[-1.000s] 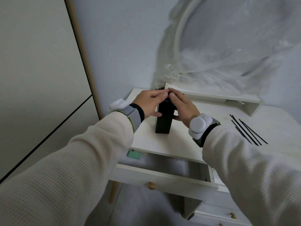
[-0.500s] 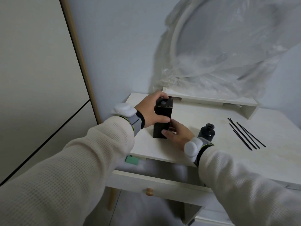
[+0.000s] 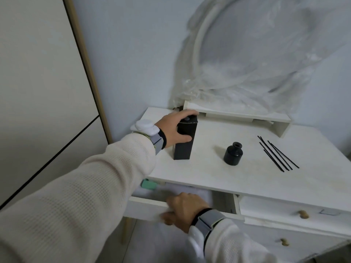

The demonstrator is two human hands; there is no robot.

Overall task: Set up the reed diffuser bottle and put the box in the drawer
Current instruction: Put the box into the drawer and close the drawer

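Left hand (image 3: 171, 128) had its fingers wrapped round the tall black cardboard box (image 3: 183, 142) near the white tabletop (image 3: 218, 173) left edge; right hand (image 3: 185, 210) curled over the open white drawer (image 3: 146, 207) front, plenty of bare top beside the small black glass bottle (image 3: 233, 154).

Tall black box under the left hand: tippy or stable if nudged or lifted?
Probably tippy: the box stands upright, tall on a narrow base. Likely light, since the bottle already stands outside it. Its flat sides should grip easily; the left hand wraps its top.
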